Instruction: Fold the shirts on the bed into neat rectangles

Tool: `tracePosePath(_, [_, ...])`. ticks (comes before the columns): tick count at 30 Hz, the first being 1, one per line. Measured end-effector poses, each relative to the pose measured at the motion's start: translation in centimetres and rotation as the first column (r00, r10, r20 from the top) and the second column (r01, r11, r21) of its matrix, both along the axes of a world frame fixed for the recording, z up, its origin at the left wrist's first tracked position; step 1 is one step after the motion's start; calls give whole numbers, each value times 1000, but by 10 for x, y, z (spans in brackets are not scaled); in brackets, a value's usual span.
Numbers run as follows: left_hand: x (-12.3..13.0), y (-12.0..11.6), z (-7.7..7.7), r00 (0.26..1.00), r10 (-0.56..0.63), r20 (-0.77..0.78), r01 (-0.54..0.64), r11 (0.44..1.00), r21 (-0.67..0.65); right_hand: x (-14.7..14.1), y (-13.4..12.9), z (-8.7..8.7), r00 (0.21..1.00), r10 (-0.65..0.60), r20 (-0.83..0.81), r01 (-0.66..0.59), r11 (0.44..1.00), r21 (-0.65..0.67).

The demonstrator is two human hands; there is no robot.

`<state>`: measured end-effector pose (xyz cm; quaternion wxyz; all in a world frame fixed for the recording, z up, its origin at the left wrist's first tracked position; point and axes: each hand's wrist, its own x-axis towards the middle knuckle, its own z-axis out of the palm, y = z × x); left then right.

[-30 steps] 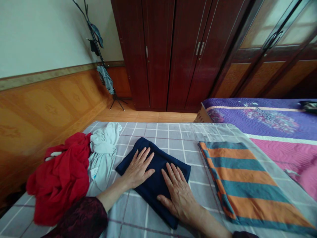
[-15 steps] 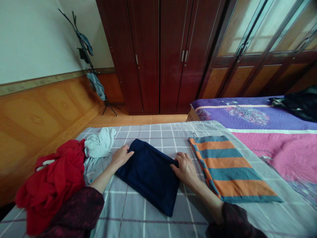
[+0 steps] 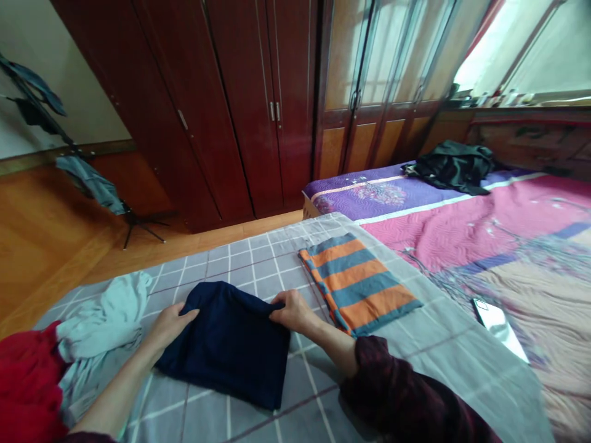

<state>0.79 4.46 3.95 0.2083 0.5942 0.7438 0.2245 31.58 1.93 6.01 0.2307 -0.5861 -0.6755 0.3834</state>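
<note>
A folded navy cloth lies on the grey checked bedspread, its far edge slightly raised. My left hand pinches its far left corner between thumb and fingers. At the far right corner, my right hand grips the fabric the same way. To the right of the cloth is a flat folded garment with orange and teal stripes, touched by neither hand. On the left, a pale mint garment lies crumpled beside a red one.
A bed with a purple and pink cover adjoins on the right, bearing a dark garment and a phone. Dark red wardrobes stand beyond. A coat stand is at the back left.
The view has swung right, bringing the phone and window into sight. Both hands still grip the navy cloth, and its far edge now bulges upward more.
</note>
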Motion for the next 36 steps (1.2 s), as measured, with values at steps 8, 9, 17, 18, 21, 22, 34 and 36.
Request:
tracePosePath(8, [34, 19, 10, 955, -242, 169, 223, 967, 125, 45, -40, 23, 982, -69, -179, 82, 994, 67])
tracePosePath(9, [45, 24, 16, 942, -286, 176, 265, 955, 132, 55, -44, 26, 966, -80, -245, 93, 995, 43])
tracePosePath(17, [163, 67, 96, 793, -587, 162, 543, 803, 245, 139, -73, 62, 737, -344, -581, 320, 936, -148])
tracePosePath(18, [179, 74, 106, 772, -619, 145, 573, 776, 264, 149, -76, 67, 708, -366, -604, 351, 925, -148])
tracePosePath(21, [229, 98, 128, 716, -698, 22, 668, 693, 270, 178, -79, 73, 618, -424, -662, 433, 886, -164])
tracePosePath(22, [247, 107, 131, 698, -715, -33, 698, 669, 256, 188, -77, 71, 596, -445, -668, 460, 871, -170])
tracePosePath(34, [347, 106, 59, 569, -745, -347, 815, 568, 118, 254, -75, 8, 620, -662, 421, 391, 726, 565])
tracePosePath(36, [341, 83, 50, 539, -762, -358, 834, 542, 101, 248, -64, 20, 663, -624, 413, 274, 716, 642])
